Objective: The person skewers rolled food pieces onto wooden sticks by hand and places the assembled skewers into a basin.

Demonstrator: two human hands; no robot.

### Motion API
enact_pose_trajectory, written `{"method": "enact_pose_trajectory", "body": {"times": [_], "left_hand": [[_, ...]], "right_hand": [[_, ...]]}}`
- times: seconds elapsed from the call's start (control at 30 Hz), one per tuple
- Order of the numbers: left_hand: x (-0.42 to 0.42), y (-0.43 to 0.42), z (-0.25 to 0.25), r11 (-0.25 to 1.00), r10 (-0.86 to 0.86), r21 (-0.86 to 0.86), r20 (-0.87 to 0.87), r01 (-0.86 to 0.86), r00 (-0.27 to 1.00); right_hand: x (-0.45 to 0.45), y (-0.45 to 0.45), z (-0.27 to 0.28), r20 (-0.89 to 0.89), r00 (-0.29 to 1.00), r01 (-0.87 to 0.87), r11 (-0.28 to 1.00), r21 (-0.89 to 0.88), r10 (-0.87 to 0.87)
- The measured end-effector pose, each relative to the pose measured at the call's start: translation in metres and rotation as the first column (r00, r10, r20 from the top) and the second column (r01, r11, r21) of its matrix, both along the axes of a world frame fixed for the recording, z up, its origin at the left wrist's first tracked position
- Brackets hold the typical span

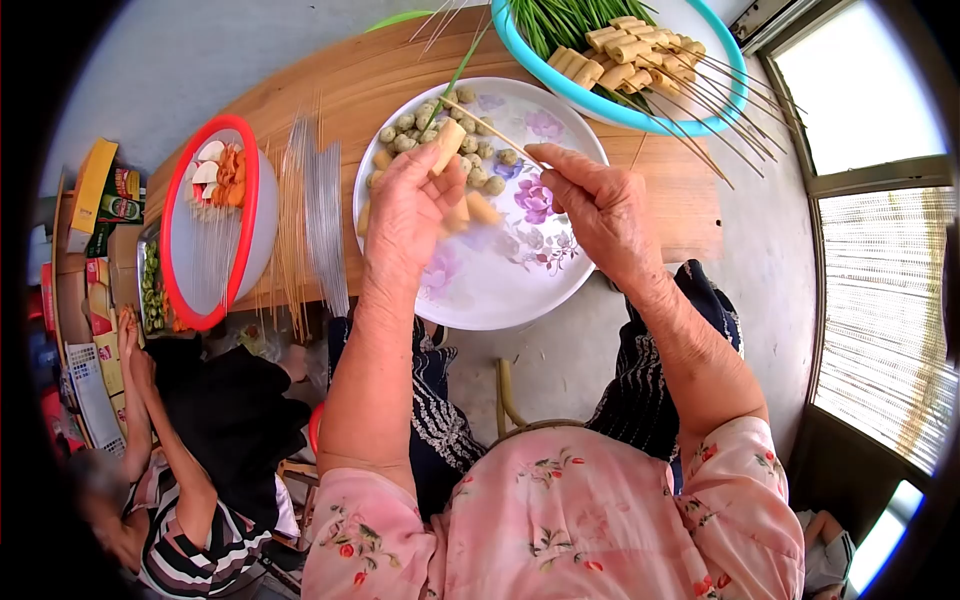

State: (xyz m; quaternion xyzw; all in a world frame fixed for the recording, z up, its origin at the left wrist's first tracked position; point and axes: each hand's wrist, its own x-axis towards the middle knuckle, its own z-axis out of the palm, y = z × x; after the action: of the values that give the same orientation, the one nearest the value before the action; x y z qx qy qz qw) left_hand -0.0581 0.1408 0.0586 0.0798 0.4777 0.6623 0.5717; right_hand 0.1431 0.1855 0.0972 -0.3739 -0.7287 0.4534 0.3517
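Over the plate, my left hand (405, 205) pinches a short beige roll (449, 147), which looks like rolled tofu skin, between thumb and fingers. A green chive-like stalk (462, 68) slants up beside the roll; whether it is tied to it I cannot tell. My right hand (605, 200) is closed on a thin wooden skewer (490, 127), whose far end points left past the top of the roll. Beneath both hands lies a white plate (490, 300) with purple flowers. It carries several speckled grey-green balls (470, 143) and more beige rolls (483, 208), partly hidden by my left hand.
A turquoise-rimmed basket (590, 100) at the back right holds green stalks and skewered rolls (625, 50). On the left stand a red-rimmed basin (252, 200) with skewered food and rows of loose skewers (325, 215). Another person (190, 490) sits at lower left.
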Motion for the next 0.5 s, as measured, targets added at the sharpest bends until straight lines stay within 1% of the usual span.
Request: {"method": "enact_pose_trajectory", "body": {"times": [0.03,0.07,0.13,0.17,0.23,0.33,0.43,0.5], "left_hand": [[-0.004,0.0,0.0,1.0,0.009,0.027,0.012,-0.01,1.0],[-0.008,0.001,0.0,0.998,0.017,0.054,0.024,-0.018,1.0],[-0.014,0.0,0.003,0.994,0.038,0.102,0.044,-0.042,0.998],[-0.017,0.001,0.004,0.994,0.061,0.087,0.032,-0.063,0.998],[-0.023,0.001,0.004,0.993,0.102,0.055,0.01,-0.102,0.995],[-0.021,0.002,0.008,0.992,0.119,0.032,0.053,-0.121,0.992],[-0.019,0.003,0.006,0.994,0.088,0.051,0.099,-0.094,0.991],[-0.016,0.004,0.007,0.994,0.099,0.046,0.096,-0.104,0.99]], "right_hand": [[-0.001,-0.002,0.0,0.04,0.999,-0.026,0.998,0.059,0.024],[0.0,-0.005,0.005,0.089,0.996,-0.022,0.996,-0.081,0.029],[0.0,-0.003,-0.003,0.14,0.988,-0.064,0.998,0.012,0.062],[0.0,-0.002,-0.007,0.167,0.983,-0.087,0.995,0.058,0.076],[-0.003,-0.004,-0.007,0.155,0.986,-0.082,0.994,0.075,0.069],[-0.006,-0.005,-0.007,0.158,0.986,-0.073,0.994,0.086,0.059],[-0.009,-0.004,-0.012,0.166,0.985,-0.067,0.994,0.089,0.051],[-0.011,-0.004,-0.016,0.151,0.987,-0.067,0.994,0.09,0.053]]}}
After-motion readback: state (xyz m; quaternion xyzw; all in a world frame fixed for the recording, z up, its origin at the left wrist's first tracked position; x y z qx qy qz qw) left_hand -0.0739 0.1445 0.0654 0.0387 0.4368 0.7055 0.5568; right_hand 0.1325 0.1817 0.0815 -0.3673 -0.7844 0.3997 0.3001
